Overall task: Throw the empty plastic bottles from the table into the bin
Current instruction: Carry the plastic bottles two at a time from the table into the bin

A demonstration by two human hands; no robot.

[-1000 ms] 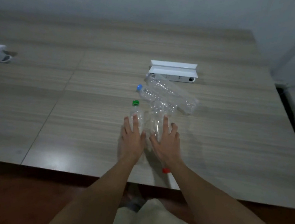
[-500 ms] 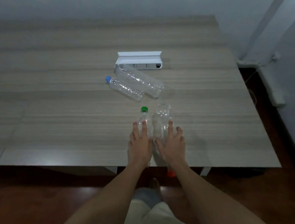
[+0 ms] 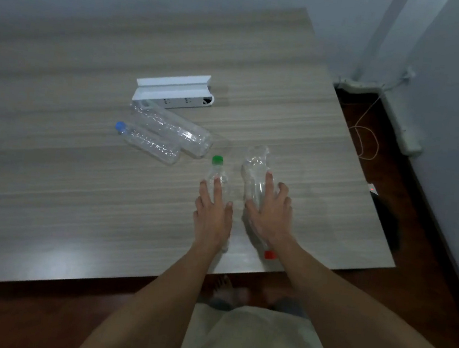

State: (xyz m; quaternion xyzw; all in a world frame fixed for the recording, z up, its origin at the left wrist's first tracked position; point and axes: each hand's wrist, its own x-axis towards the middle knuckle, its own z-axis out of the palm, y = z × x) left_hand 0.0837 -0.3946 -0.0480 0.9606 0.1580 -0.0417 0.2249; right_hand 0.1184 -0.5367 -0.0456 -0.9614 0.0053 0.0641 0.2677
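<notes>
Two clear empty bottles lie lengthwise under my hands near the table's (image 3: 76,199) front right corner. My left hand (image 3: 213,217) lies over the green-capped bottle (image 3: 217,169), whose cap points away from me. My right hand (image 3: 272,216) covers a crumpled bottle (image 3: 255,165); its red cap (image 3: 269,255) sticks out by my wrist. Fingers of both hands curl over the bottles. Further left lie a blue-capped bottle (image 3: 149,143) and a larger clear bottle (image 3: 173,128), side by side. No bin is in view.
A white power strip with a raised cover (image 3: 175,90) sits behind the bottles. The table's right edge is close to my right hand. On the dark floor at the right lie a thin cable (image 3: 366,140) and a dark object (image 3: 386,220).
My view has swung right and down. Both hands have drawn their two bottles away from the blue-capped and larger bottles, toward the table's right front corner.
</notes>
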